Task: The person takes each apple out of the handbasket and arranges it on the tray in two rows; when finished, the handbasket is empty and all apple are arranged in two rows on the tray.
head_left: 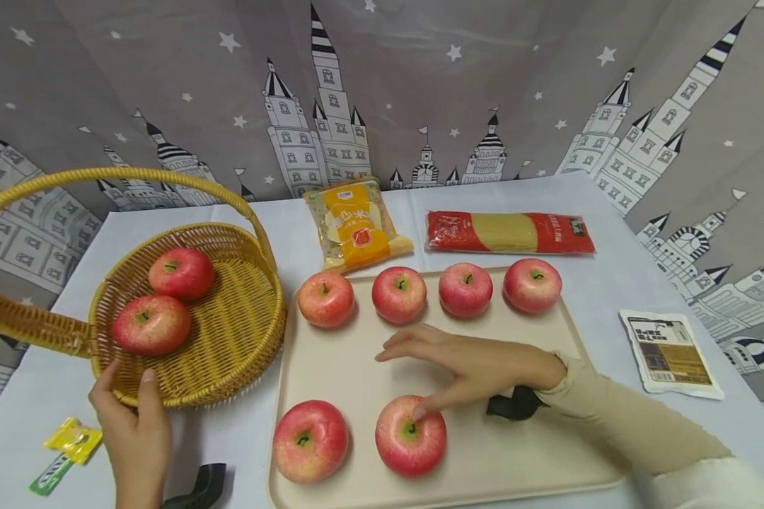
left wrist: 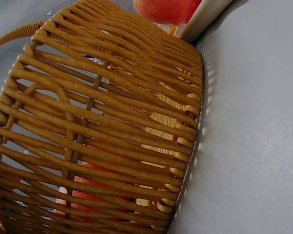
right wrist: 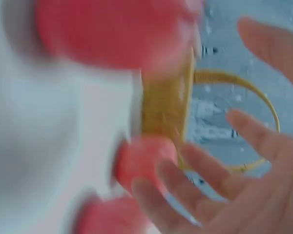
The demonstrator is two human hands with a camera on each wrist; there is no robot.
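A yellow wicker basket (head_left: 229, 332) stands at the left with two apples in it, one apple (head_left: 151, 325) nearer and another apple (head_left: 181, 274) behind. My left hand (head_left: 136, 431) holds its near rim; some fingers are hidden. In the left wrist view the woven side of the basket (left wrist: 102, 112) fills much of the picture. Over the beige tray (head_left: 356, 367) hovers my right hand (head_left: 465, 364), fingers spread, holding nothing. Its thumb overlaps the front apple (head_left: 410, 442) near the stem; contact is unclear. The right wrist view shows the spread right hand (right wrist: 244, 185) and blurred apples.
Another apple (head_left: 310, 442) lies at the tray's front left, and several line its back edge. Behind are an orange food bag (head_left: 356, 225) and a red noodle packet (head_left: 509, 233). A white pouch (head_left: 671, 353) lies right; small yellow (head_left: 75, 440) and green wrappers (head_left: 51, 474) lie left.
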